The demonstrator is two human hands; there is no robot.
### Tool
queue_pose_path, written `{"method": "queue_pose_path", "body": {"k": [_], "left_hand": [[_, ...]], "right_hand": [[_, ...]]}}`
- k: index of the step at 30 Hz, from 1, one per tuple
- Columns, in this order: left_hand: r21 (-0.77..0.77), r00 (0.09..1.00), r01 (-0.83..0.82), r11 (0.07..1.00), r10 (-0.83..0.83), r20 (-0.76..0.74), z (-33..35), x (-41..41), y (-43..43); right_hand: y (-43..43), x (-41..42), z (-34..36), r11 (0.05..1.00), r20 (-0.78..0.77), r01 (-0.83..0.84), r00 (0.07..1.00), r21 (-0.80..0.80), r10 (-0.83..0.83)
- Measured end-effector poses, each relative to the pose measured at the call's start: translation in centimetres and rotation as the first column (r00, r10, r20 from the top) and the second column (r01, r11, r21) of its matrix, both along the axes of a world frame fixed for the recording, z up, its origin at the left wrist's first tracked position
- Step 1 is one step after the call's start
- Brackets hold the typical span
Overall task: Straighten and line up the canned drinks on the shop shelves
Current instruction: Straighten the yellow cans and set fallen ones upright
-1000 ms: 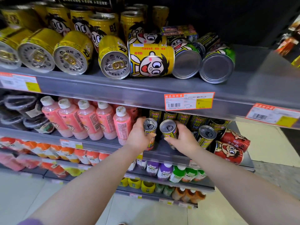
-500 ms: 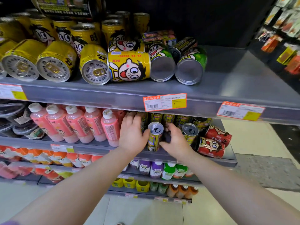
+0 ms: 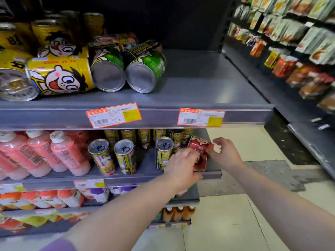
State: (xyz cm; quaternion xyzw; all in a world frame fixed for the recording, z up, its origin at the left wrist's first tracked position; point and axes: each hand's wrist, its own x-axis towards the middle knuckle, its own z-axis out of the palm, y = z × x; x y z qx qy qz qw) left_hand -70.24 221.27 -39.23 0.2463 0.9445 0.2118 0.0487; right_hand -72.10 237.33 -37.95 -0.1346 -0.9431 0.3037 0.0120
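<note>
Left hand and right hand hold red cans at shelf edge.

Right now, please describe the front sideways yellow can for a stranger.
On the top shelf, left side, cans lie toppled. The yellow can at the front edge lies crosswise, showing its cartoon face; its front-row neighbours show round ends.

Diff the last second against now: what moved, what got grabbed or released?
Both hands let go of the slim yellow cans, which now stand upright, and moved right. The left hand grips the lower red can; the right hand touches the upper red can, grip unclear. The toppled top-shelf cans and pink bottles stayed put.
</note>
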Motion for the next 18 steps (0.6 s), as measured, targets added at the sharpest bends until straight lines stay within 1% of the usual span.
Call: {"method": "queue_pose_path", "body": {"k": [4,7,9,11,13,15,18], "left_hand": [[-0.118,0.991,0.025,0.993,-0.009,0.133,-1.6,-1.2,1.4],[-0.187,0.983,0.044,0.981,-0.009,0.184,-3.1,-2.8,2.5],[-0.206,0.984,0.059,0.977,-0.022,0.176,-3.7,-3.2,2.5],[-0.238,0.992,0.045,0.97,-0.016,0.125,-4.1,-3.8,2.7],[-0.259,0.996,0.014,0.966,0.01,0.09,-4.1,-4.5,2.7],[-0.267,0.994,-0.001,0.964,0.03,0.104,-4.3,-5.0,3.0],[-0.256,0.989,-0.017,0.966,0.053,0.137,-4.9,-5.1,3.4]], "right_hand": [[0.7,-0.9,-1.7,1.0,0.109,0.015,0.994,-0.013,-0.014],[1.5,-2.6,-3.7,0.999,0.127,-0.01,0.992,-0.044,0.015],[1.5,-3.1,-4.3,0.995,0.107,-0.001,0.994,-0.104,0.013],[1.8,-3.7,-4.9,0.987,0.083,0.011,0.997,-0.162,0.003],[2.2,-4.4,-5.4,0.985,0.088,0.014,0.996,-0.172,0.001],[2.5,-5.1,-6.0,0.981,0.094,0.026,0.996,-0.192,-0.008],[2.8,-5.5,-6.6,0.96,0.143,0.074,0.989,-0.272,-0.035]]}}
